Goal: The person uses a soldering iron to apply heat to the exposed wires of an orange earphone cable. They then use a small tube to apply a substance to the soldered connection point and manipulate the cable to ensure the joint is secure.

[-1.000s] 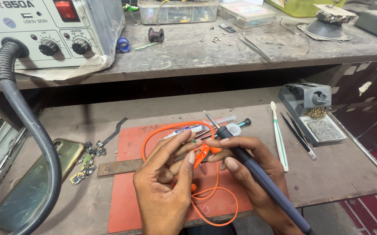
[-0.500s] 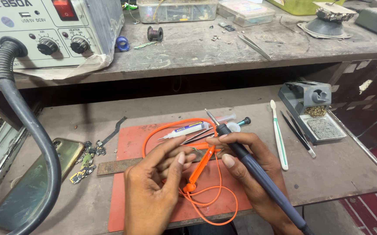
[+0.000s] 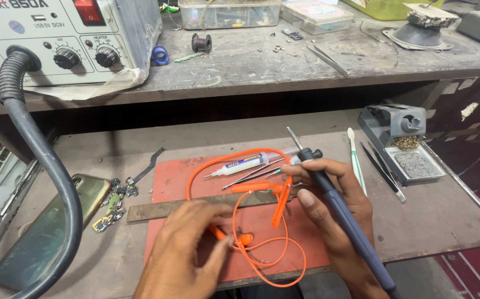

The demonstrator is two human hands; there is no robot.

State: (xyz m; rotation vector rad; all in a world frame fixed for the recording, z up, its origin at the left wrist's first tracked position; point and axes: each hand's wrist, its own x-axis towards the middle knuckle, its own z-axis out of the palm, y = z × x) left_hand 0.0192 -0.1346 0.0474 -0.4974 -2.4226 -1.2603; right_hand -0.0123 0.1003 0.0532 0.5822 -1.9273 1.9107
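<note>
My right hand point(image 3: 337, 213) grips a soldering iron point(image 3: 339, 216) with a dark blue handle. Its metal tip points up and to the left over a red work mat point(image 3: 173, 177). The same hand's fingertips pinch the flat orange connector point(image 3: 279, 205) of an orange cable point(image 3: 262, 260), which loops across the mat. My left hand point(image 3: 184, 252) is low on the mat with its fingers apart. It lies over a stretch of the cable, next to the cable's small plug end point(image 3: 244, 239). I cannot see any grip on it.
A syringe point(image 3: 240, 164), thin tweezers point(image 3: 254, 177) and a metal file point(image 3: 195, 206) lie on the mat. To the left are a phone point(image 3: 46, 232), small circuit parts point(image 3: 110, 213) and a black hose point(image 3: 38, 149) from the hot-air station point(image 3: 57, 39). On the right are an iron stand point(image 3: 400, 141), a toothbrush point(image 3: 356, 160) and black tweezers point(image 3: 384, 173).
My left hand has let go of the orange connector and drawn back toward me, down the mat. The connector now hangs from my right hand's fingers, and the soldering iron has barely moved.
</note>
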